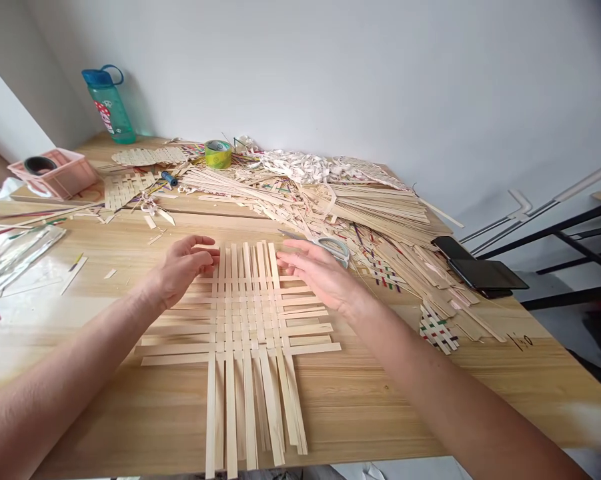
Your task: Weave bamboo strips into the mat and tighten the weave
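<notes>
A woven mat of pale bamboo strips [240, 327] lies on the wooden table [380, 400] in front of me, its loose strip ends fanning toward me. My left hand [183, 270] rests at the mat's upper left corner, fingers curled against the strip ends. My right hand [315, 273] sits at the upper right corner, fingers spread and holding nothing. Just beyond it lie scissors with pale grey handles [336, 250], partly hidden by that hand. Neither hand appears to grip a strip.
Heaped bamboo strips [370, 207] cover the table's far side. Around them are a green tape roll [218, 154], a pink basket [55, 173], a teal water bottle [109, 107], and a foil package [15, 260] at the left edge. Black phones [487, 275] overhang the right edge.
</notes>
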`<state>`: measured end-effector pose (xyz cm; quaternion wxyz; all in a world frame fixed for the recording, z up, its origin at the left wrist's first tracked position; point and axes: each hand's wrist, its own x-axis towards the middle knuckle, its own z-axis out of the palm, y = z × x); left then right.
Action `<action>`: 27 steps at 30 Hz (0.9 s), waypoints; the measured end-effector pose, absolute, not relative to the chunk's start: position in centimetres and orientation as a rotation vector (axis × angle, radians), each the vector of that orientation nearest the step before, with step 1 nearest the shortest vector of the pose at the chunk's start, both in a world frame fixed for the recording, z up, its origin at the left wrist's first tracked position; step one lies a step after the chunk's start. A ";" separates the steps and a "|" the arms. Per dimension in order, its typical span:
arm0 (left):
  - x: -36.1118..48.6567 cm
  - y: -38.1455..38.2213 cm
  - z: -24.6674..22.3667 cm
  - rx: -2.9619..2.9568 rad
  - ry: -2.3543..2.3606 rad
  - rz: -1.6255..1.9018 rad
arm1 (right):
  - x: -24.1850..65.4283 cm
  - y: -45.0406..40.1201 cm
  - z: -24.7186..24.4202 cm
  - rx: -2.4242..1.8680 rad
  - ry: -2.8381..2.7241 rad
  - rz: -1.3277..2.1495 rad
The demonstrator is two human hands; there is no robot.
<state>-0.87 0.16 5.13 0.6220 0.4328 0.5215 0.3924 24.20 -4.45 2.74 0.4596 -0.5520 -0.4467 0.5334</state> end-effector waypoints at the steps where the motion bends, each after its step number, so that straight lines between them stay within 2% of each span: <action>1: -0.9 0.4 5.2 0.982 1.189 0.895 | 24.2 -4.2 2.8 -1.346 -1.064 1.339; 7: -1.3 1.1 5.5 1.011 1.120 0.792 | 23.0 -3.2 3.0 -1.357 -0.936 1.425; 27: -1.8 1.5 5.5 1.018 1.085 0.667 | 22.3 -3.7 3.3 -1.318 -1.036 1.517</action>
